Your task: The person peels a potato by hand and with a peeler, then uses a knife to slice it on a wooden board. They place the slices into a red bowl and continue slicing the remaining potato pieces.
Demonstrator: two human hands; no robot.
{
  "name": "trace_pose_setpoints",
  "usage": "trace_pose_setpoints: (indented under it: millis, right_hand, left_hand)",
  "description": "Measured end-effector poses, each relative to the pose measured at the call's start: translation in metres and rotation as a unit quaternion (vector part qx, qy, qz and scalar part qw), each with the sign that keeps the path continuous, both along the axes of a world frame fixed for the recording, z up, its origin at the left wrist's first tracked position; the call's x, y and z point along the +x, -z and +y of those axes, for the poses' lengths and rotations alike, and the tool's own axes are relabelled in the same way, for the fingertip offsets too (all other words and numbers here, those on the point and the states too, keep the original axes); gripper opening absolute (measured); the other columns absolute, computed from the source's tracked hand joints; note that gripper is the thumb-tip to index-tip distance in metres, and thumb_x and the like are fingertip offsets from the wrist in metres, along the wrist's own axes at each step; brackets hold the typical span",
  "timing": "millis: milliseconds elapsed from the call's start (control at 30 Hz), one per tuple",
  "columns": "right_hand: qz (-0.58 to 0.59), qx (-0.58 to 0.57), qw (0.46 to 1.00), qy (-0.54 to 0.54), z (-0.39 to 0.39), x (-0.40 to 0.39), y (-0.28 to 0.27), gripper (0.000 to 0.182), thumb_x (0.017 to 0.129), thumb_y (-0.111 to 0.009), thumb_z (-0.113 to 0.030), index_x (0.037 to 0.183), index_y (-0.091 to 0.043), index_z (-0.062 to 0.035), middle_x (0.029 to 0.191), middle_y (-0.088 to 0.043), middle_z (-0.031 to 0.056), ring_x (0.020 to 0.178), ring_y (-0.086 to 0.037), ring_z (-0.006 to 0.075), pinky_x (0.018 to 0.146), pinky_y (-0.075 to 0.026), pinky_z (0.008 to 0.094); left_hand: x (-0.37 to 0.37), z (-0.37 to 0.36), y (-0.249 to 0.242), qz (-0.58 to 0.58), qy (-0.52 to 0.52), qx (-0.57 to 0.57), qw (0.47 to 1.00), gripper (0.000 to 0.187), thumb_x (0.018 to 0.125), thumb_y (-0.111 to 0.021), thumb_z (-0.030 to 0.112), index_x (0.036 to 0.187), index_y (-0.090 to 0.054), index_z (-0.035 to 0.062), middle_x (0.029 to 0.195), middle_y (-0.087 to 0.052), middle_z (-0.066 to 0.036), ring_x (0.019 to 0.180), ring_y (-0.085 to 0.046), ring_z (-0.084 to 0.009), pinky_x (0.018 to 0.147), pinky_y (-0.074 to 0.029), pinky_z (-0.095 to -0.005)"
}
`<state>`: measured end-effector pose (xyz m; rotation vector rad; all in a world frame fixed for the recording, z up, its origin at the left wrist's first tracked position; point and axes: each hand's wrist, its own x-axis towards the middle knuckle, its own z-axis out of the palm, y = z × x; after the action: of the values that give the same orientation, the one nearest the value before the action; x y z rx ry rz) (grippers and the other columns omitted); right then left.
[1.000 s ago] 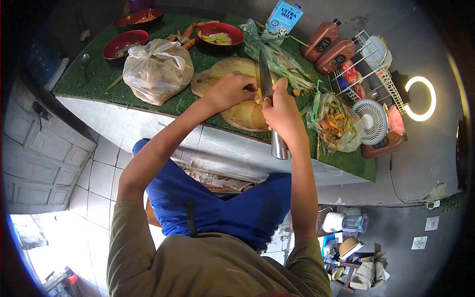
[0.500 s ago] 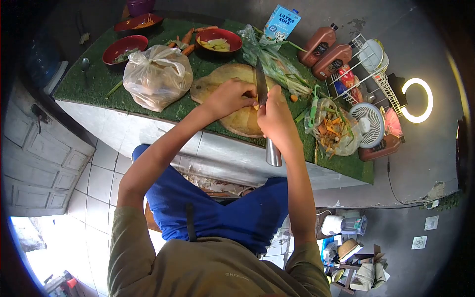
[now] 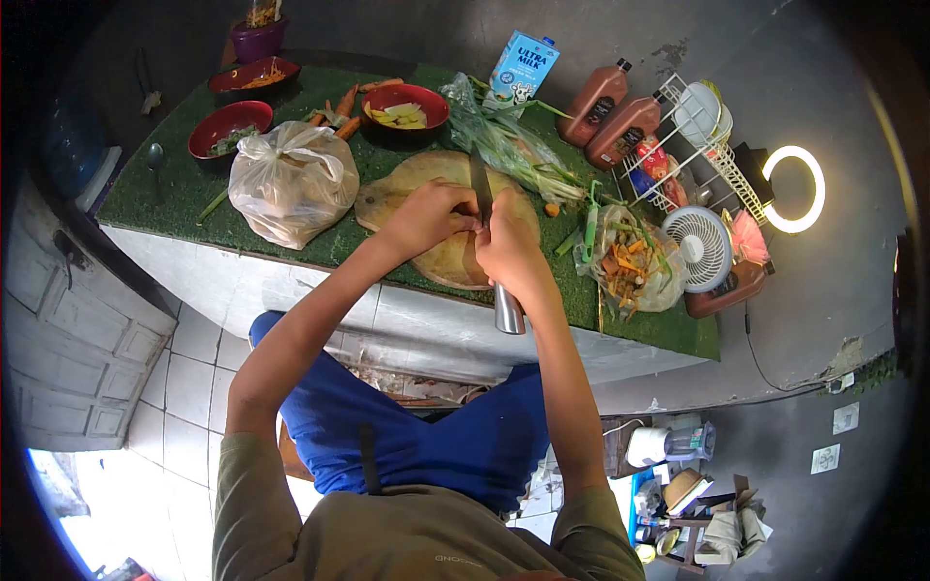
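Over the round wooden cutting board [image 3: 446, 261], my right hand [image 3: 511, 250] is closed around a kitchen knife [image 3: 510, 312]. Its silver handle sticks out toward me, and the dark blade points away across the board. My left hand [image 3: 436, 215] is at the left side of the blade with fingertips pinched together; whatever they hold is too small and covered to name. Just beyond the board lies a plastic bag of leafy green stalks [image 3: 523, 145]. Left of it stands a red bowl of pale yellow slices [image 3: 434, 107].
A tied plastic bag [image 3: 291, 189] sits left of the board, a bag of vegetable peelings [image 3: 635, 266] to the right. Whole carrots [image 3: 344, 108], two more red bowls and a milk carton [image 3: 523, 68] stand behind. Sauce jugs [image 3: 625, 131], a dish rack and a fan [image 3: 699, 247] occupy the right.
The view has shifted, so the counter sits a little lower and further left. Both hands stay together at the knife over the board; the grip looks the same.
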<state>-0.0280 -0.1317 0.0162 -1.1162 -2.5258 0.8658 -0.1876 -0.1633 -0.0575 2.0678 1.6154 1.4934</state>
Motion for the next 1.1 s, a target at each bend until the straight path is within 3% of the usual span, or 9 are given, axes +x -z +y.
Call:
trace_pose_setpoints:
  millis: [267,400,500,533,667,733,967,1033,1100]
  right_hand:
    - [0.079,-0.007,0.997,0.007,0.001,0.02,0.0,0.027,0.092,-0.053,0.0,0.112,-0.036,0.0038,0.073,-0.063,0.0212,0.051,-0.064,0.0311,0.045,-0.049,0.0422]
    - [0.141,0.009,0.99,0.009,0.004,0.037,-0.003,0.03,0.097,-0.053,-0.005,0.116,-0.032,-0.0004,0.071,-0.059,0.0119,0.045,-0.053,0.0162,0.041,-0.044,0.0345]
    - [0.194,-0.064,0.979,0.017,0.001,0.049,-0.017,0.027,0.097,-0.053,-0.004,0.115,-0.032,-0.001,0.074,-0.06,0.0122,0.045,-0.053,0.0147,0.04,-0.043,0.0334]
    - [0.229,-0.102,0.968,-0.001,0.004,0.051,-0.016,0.027,0.099,-0.054,-0.006,0.115,-0.033,-0.0035,0.079,-0.062,0.0119,0.047,-0.052,0.0122,0.04,-0.041,0.0304]
    - [0.355,-0.265,0.894,-0.068,0.012,0.054,-0.006,0.026,0.101,-0.056,-0.009,0.118,-0.036,-0.0096,0.082,-0.062,0.0094,0.05,-0.05,0.009,0.041,-0.039,0.0257]
    - [0.366,-0.316,0.873,-0.064,0.015,0.053,-0.005,0.025,0.101,-0.056,-0.009,0.117,-0.037,-0.01,0.082,-0.061,0.0094,0.05,-0.049,0.0085,0.041,-0.039,0.0255]
    - [0.394,-0.369,0.841,-0.039,0.033,0.052,0.022,0.027,0.1,-0.058,-0.01,0.118,-0.038,-0.008,0.081,-0.06,0.0102,0.051,-0.047,0.008,0.042,-0.037,0.0245]
    - [0.396,-0.4,0.826,-0.026,0.034,0.058,0.024,0.027,0.1,-0.057,-0.009,0.118,-0.038,-0.0066,0.081,-0.059,0.0103,0.051,-0.047,0.0079,0.043,-0.037,0.0243]
    - [0.417,-0.365,0.832,0.001,0.042,0.058,0.032,0.03,0.099,-0.056,-0.008,0.118,-0.033,-0.0075,0.083,-0.059,0.0119,0.052,-0.047,0.0092,0.044,-0.039,0.0276]
  left_hand:
    - [0.0,0.0,-0.004,0.035,0.017,-0.022,0.999,0.021,0.084,-0.075,0.017,0.095,-0.069,0.0014,0.091,-0.071,-0.015,0.085,-0.067,-0.0327,0.077,-0.051,-0.0397]
    - [0.002,0.0,-0.008,0.094,-0.014,-0.02,0.995,0.022,0.086,-0.075,0.019,0.096,-0.068,0.0006,0.096,-0.07,-0.015,0.087,-0.068,-0.0287,0.079,-0.051,-0.0377]
    - [0.009,-0.006,-0.017,-0.009,-0.014,-0.096,0.995,0.025,0.093,-0.07,0.021,0.106,-0.066,-0.0004,0.105,-0.069,-0.015,0.092,-0.066,-0.0243,0.085,-0.05,-0.0366]
    - [0.012,-0.001,-0.015,-0.134,0.015,-0.1,0.986,0.027,0.096,-0.066,0.024,0.108,-0.065,-0.0004,0.104,-0.068,-0.014,0.092,-0.066,-0.0241,0.085,-0.051,-0.0368]
    - [0.037,-0.004,-0.03,-0.543,0.169,-0.174,0.804,0.038,0.106,-0.048,0.034,0.121,-0.058,0.0009,0.106,-0.063,-0.01,0.095,-0.063,-0.0229,0.087,-0.051,-0.0378]
    - [0.032,-0.002,-0.028,-0.611,0.307,-0.187,0.706,0.041,0.108,-0.037,0.036,0.13,-0.049,0.0024,0.116,-0.057,-0.012,0.1,-0.059,-0.0235,0.095,-0.05,-0.0389]
    - [0.042,0.004,-0.034,-0.726,0.124,-0.16,0.658,0.03,0.108,-0.044,0.025,0.125,-0.054,0.002,0.115,-0.062,-0.015,0.101,-0.064,-0.0272,0.094,-0.054,-0.0432]
    - [0.022,0.011,-0.011,-0.759,0.176,-0.191,0.597,0.029,0.104,-0.053,0.015,0.128,-0.052,-0.0019,0.115,-0.059,-0.015,0.104,-0.064,-0.0277,0.087,-0.06,-0.0368]
    - [0.008,0.012,-0.006,-0.75,0.196,-0.199,0.6,0.03,0.103,-0.054,0.013,0.127,-0.05,-0.0051,0.115,-0.058,-0.016,0.106,-0.064,-0.028,0.082,-0.062,-0.0324]
